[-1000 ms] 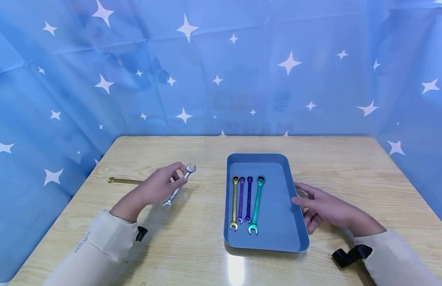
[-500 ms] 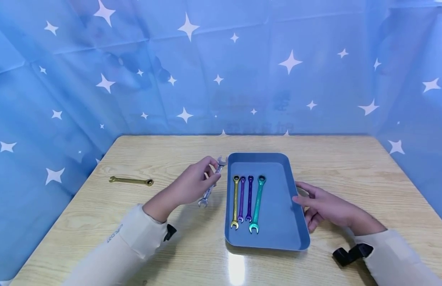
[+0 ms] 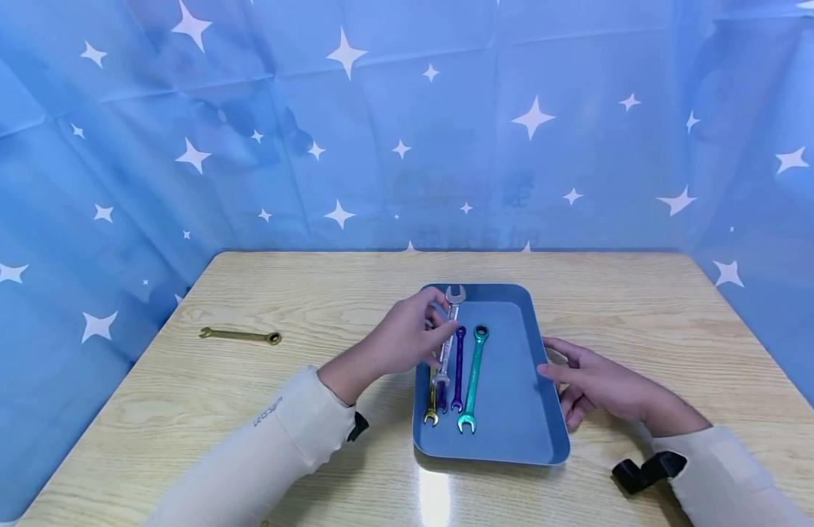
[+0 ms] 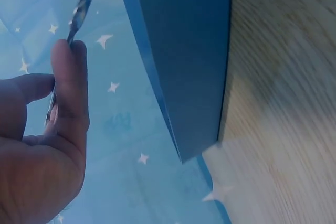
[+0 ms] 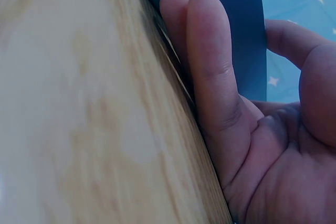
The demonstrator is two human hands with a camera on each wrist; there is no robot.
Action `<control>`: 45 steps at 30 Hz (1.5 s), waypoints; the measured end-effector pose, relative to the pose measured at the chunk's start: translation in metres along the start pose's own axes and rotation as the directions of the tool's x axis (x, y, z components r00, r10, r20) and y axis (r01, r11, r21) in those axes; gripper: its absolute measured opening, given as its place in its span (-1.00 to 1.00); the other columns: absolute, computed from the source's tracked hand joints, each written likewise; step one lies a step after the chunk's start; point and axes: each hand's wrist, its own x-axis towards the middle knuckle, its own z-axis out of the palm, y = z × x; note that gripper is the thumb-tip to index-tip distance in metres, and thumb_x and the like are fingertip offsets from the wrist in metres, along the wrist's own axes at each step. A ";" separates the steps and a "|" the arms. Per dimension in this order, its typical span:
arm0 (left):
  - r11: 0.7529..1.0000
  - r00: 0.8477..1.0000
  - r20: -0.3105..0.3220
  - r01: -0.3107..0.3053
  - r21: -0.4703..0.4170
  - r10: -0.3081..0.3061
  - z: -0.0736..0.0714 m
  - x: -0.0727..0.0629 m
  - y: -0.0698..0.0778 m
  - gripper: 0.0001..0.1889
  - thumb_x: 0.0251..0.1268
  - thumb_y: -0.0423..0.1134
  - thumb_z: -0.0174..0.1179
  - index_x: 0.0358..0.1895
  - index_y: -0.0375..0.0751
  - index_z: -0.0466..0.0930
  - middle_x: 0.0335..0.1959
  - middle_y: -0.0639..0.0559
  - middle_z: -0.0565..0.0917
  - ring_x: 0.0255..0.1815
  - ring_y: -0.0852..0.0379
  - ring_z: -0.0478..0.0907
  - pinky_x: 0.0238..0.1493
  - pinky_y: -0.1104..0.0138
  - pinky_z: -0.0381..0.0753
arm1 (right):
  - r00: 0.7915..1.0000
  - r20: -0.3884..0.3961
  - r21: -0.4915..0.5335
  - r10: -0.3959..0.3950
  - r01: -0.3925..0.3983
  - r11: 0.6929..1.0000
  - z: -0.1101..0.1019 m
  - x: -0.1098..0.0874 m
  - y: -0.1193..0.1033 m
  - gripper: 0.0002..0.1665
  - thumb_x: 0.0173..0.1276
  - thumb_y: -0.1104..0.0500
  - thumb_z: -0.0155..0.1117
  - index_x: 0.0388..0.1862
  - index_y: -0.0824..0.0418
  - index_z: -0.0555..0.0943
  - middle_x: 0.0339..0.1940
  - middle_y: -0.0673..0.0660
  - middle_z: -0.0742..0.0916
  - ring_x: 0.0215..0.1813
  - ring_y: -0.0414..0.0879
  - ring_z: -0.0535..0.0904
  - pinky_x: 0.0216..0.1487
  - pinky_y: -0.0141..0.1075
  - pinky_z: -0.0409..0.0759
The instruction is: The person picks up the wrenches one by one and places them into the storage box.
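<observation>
A silver double open-end wrench is pinched between thumb and fingers of my left hand, above the left part of the blue tray. In the left wrist view the wrench sticks out past the fingertips, apart from the tray's outer wall. Below it lie a yellow wrench and a purple wrench, both partly hidden. A darker purple wrench and a green wrench lie beside them. My right hand grips the tray's right rim, thumb over the edge, fingers against the outside.
A bronze-coloured combination wrench lies on the wooden table at the left, outside the tray. Blue cloth with white stars hangs behind the table and along its sides.
My left hand has carried the silver wrench rightward from over the bare table to above the tray's left side. The bronze-coloured wrench is now fully uncovered. The right hand and tray stay put.
</observation>
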 end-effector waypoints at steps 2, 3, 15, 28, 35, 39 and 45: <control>1.000 1.000 0.019 0.011 -0.005 -0.011 0.006 0.005 0.001 -0.80 0.48 -0.24 0.16 0.03 -0.15 0.39 -0.30 -0.08 0.66 -0.56 0.06 0.63 -0.35 0.09 0.75 | 1.000 0.000 0.000 0.002 -0.002 1.000 0.000 0.000 0.000 0.01 0.64 -0.05 -0.06 0.61 0.17 -0.51 -0.39 0.23 0.75 -0.44 -0.05 0.73 -0.32 -0.06 0.74; 1.000 0.999 0.027 0.017 -0.004 -0.017 0.009 0.007 0.002 -0.79 0.47 -0.24 0.17 0.03 -0.16 0.39 -0.32 -0.07 0.67 -0.56 0.07 0.65 -0.34 0.08 0.75 | 1.000 -0.001 -0.001 0.003 -0.003 1.000 -0.001 0.000 0.000 0.01 0.64 -0.05 -0.06 0.61 0.17 -0.52 -0.39 0.23 0.75 -0.44 -0.05 0.73 -0.32 -0.06 0.74; 0.994 0.990 0.136 0.044 -0.104 -0.030 0.034 0.027 -0.006 -0.68 0.40 -0.42 0.19 0.13 -0.25 0.35 -0.28 -0.13 0.69 -0.48 0.05 0.72 -0.29 0.18 0.76 | 1.000 0.005 -0.001 0.001 -0.001 1.000 0.000 0.000 0.001 0.01 0.64 -0.06 -0.07 0.61 0.17 -0.52 -0.41 0.24 0.76 -0.45 -0.04 0.73 -0.32 -0.04 0.73; 0.992 0.972 0.221 0.104 -0.077 -0.084 0.048 0.037 -0.018 -0.65 0.36 -0.43 0.23 0.10 -0.19 0.33 -0.26 -0.06 0.66 -0.49 0.09 0.71 -0.36 0.27 0.74 | 1.000 -0.001 -0.001 -0.001 0.001 1.000 0.000 0.001 0.001 -0.01 0.64 -0.05 -0.06 0.62 0.15 -0.49 -0.43 0.22 0.76 -0.45 -0.05 0.73 -0.32 -0.05 0.74; 0.993 0.967 0.228 0.109 0.050 -0.118 0.052 0.041 -0.019 -0.61 0.32 -0.33 0.32 0.10 -0.12 0.36 -0.32 0.04 0.66 -0.55 0.08 0.65 -0.50 0.29 0.67 | 1.000 0.000 0.003 0.002 -0.002 1.000 0.000 0.001 0.000 -0.01 0.64 -0.04 -0.07 0.62 0.16 -0.49 -0.41 0.21 0.76 -0.45 -0.05 0.73 -0.32 -0.05 0.74; 0.988 0.968 0.216 0.103 0.119 -0.127 0.054 0.042 -0.019 -0.57 0.32 -0.30 0.32 0.18 -0.16 0.40 -0.42 0.07 0.67 -0.58 0.12 0.58 -0.57 0.34 0.57 | 1.000 0.004 0.008 -0.002 0.002 1.000 0.000 0.002 0.000 -0.01 0.64 -0.04 -0.07 0.62 0.17 -0.49 -0.39 0.22 0.76 -0.45 -0.05 0.73 -0.32 -0.05 0.74; 0.979 0.971 0.193 0.104 0.177 -0.138 0.061 0.043 -0.019 -0.50 0.32 -0.29 0.33 0.32 -0.16 0.49 -0.49 0.12 0.72 -0.59 0.19 0.58 -0.57 0.39 0.52 | 1.000 0.005 0.013 0.002 -0.002 1.000 0.001 0.002 0.000 -0.01 0.64 -0.04 -0.07 0.61 0.16 -0.50 -0.41 0.22 0.76 -0.45 -0.05 0.74 -0.32 -0.05 0.74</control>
